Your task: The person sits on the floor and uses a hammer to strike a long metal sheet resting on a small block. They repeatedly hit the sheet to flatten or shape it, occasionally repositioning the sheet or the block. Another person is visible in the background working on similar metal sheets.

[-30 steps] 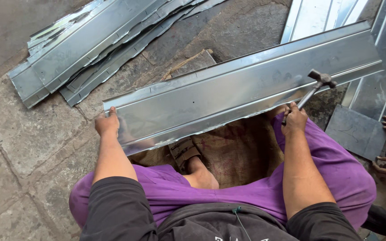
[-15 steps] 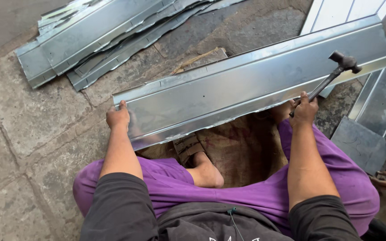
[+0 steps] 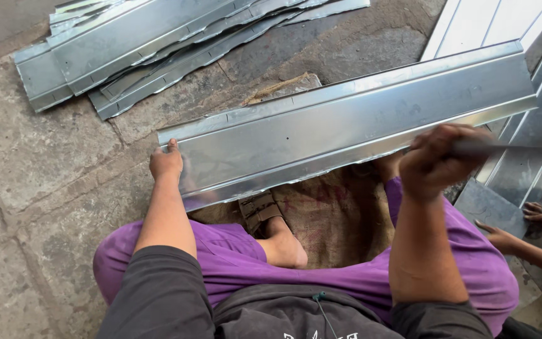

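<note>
A long folded sheet-metal channel (image 3: 359, 119) lies slantwise across the person's lap area, its left end low and near, its right end rising away. Everything else is placed from it. The left hand (image 3: 165, 162) grips the channel's left end, thumb over the upper face and fingers curled under the near edge, pinning it down. The right hand (image 3: 439, 162) hovers in front of the channel's right half, closed in a fist around a thin handle (image 3: 503, 148); the handle is smeared by motion, so it is probably a hammer's, though its head cannot be made out.

Under the channel's near edge lies a brown burlap sack (image 3: 337, 216) spread on the ground, with the person's sandalled foot (image 3: 270, 227) resting on it and purple trousers (image 3: 340, 276) folded around. Beyond the channel's far left end, well apart, a pile of similar metal strips (image 3: 139, 44) rests on the stone paving (image 3: 39, 169). Past the right end stand more metal sheets (image 3: 522, 163), and below them another person's hands (image 3: 534, 226) touch a flat piece.
</note>
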